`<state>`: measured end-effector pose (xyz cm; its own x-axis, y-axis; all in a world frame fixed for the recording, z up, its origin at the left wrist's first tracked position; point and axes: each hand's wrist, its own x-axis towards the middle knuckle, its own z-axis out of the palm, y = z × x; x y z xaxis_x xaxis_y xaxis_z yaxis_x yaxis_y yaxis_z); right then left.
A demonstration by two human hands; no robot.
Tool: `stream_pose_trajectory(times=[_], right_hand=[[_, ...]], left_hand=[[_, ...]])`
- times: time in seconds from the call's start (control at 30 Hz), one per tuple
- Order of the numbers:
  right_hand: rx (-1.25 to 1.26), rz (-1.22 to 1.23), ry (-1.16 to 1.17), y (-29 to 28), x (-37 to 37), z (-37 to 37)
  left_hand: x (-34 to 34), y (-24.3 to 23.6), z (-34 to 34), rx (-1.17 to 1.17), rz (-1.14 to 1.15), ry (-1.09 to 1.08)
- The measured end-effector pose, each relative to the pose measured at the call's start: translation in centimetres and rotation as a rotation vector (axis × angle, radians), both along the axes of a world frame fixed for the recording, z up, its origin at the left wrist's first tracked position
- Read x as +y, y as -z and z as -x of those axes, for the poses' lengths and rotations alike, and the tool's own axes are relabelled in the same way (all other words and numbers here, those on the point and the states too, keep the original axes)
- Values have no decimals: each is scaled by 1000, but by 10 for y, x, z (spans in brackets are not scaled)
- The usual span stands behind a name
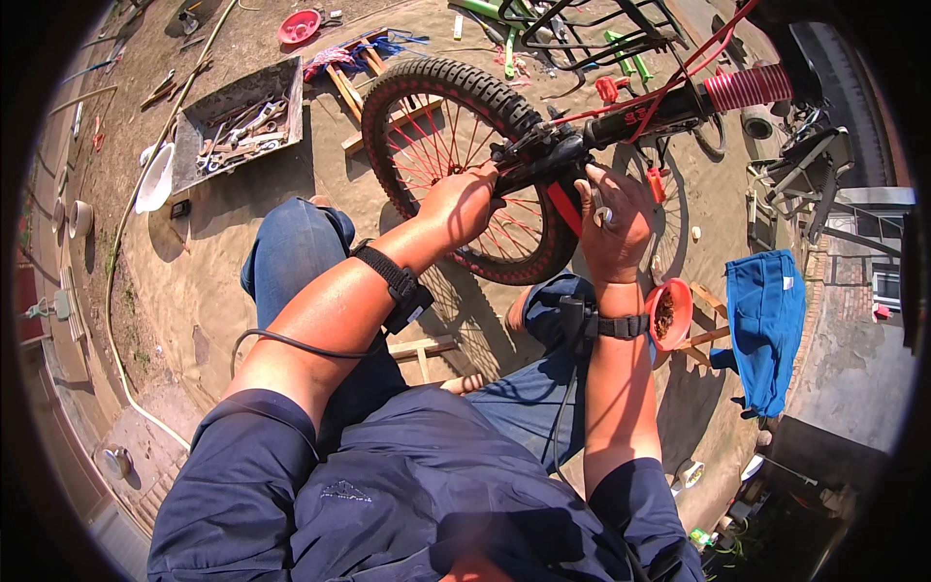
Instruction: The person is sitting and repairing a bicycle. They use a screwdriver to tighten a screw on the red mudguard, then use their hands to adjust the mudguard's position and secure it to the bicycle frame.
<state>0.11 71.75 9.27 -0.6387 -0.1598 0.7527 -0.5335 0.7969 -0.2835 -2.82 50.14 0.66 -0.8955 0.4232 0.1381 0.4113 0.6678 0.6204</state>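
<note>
A bicycle wheel [456, 107] with a knobby black tyre and red spokes stands in front of me. Above it runs the bicycle's black frame tube [621, 126], with red cables along it. My left hand [460, 206] is closed at the black fork [531, 173], its fingertips partly hidden behind the wheel parts. On the other side, my right hand [619, 218] is closed with thumb and fingers at the top of the same fork, beside its red leg [562, 208]. A small pale ring-like piece shows at the right fingers; I cannot make out what it is.
A metal tray [291, 131] of wrenches lies to the left, next to a white bowl [155, 179]. A red basin [299, 26] sits at far left. To the right are a red bowl [671, 315] of small brown pieces and a blue cloth [766, 330]. A black rack [621, 29] lies beyond.
</note>
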Motion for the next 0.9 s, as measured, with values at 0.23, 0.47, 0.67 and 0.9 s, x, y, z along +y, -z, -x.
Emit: stream_pose_trajectory(times=[0.23,0.47,0.67,0.9], right_hand=[[-642,763,122,2,28,17],[-979,1307,-205,19,64,57],[-864,1487,-196,41,68,54],[-612,595,285,-9,21,-3]], left_hand=[[0,-5,-1,-32,-8,3],[1,-2,0,-26,3,-1],[0,-3,1,-16,19,5],[-3,-1,1,-19,19,-17]])
